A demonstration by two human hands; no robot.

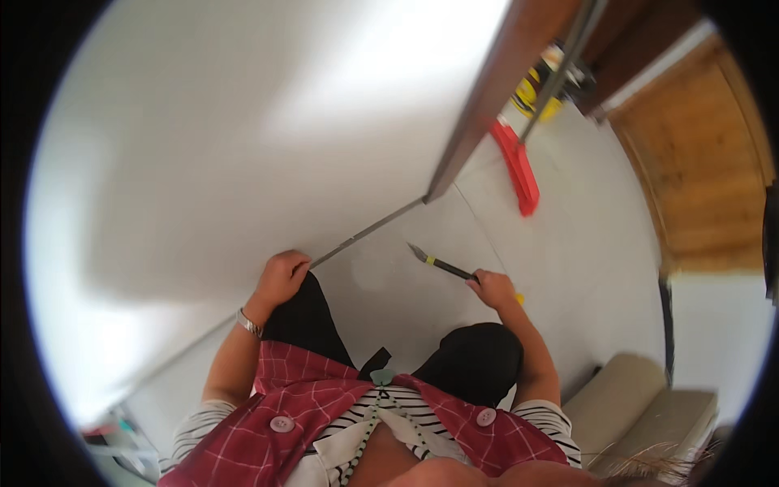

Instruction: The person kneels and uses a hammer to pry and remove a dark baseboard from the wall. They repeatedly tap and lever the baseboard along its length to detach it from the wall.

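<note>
My right hand (493,289) is closed round the dark handle of a slim tool with a yellow-green band and a pointed grey head (430,260). Its tip points up and left, over the pale floor; I cannot tell its exact kind. Beside the white wall, my left hand (282,278) rests at my left knee (304,312), with the fingers curled in. Whether anything is inside them is hidden. A thin grey strip (369,231) runs along the foot of the wall from near that hand to the brown door frame (466,122).
Past the frame, a red broom or squeegee head (517,170) on a grey pole stands on the floor. Yellow and black items (535,93) lie behind it. A wooden panel (698,154) is at the far right, and a beige padded seat (641,406) at the near right.
</note>
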